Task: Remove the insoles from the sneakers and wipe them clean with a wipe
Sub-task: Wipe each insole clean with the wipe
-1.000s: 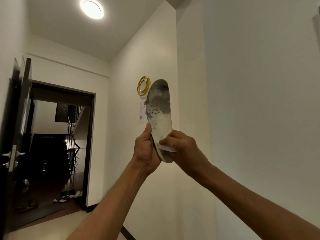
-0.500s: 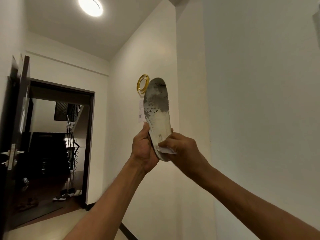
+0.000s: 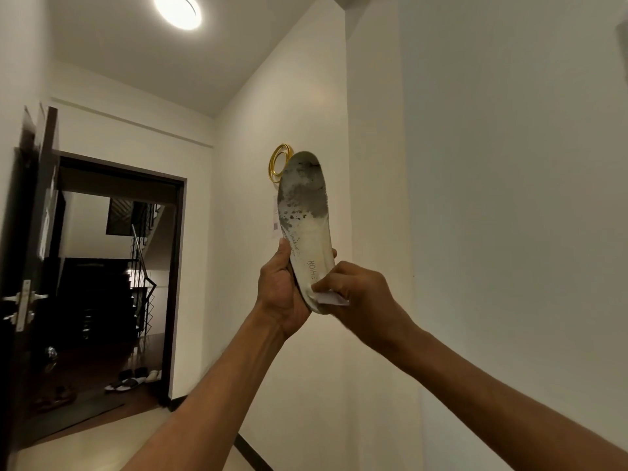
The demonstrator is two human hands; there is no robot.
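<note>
Head cam, the only view here: the person has both arms stretched out and up in front of a white wall (image 3: 509,198). The insole (image 3: 306,226) is up in the air between the two hands, standing pretty much upright, toe end on top and heel at the bottom. The top half is covered in dark grey grime, while the lower half looks whitish, with some small printed letters near the heel.

The left hand (image 3: 282,294) is wrapped round the heel end from the left. Its thumb runs up along the insole's left edge, and a fingertip pokes out on the right edge. The right hand (image 3: 360,294) comes in from the right with its fingers curled, pinching a small white wipe (image 3: 331,298) and pressing it against the heel part of the insole.

Behind the insole's toe, a gold ring (image 3: 280,163) hangs on the wall, with a little paper (image 3: 275,226) stuck just below it. A round ceiling light (image 3: 177,10) is switched on up top. On the left a dark door (image 3: 30,266) stands open onto a dim stairwell with a railing (image 3: 141,266), and a few slippers (image 3: 131,380) sit on the floor by the threshold.
</note>
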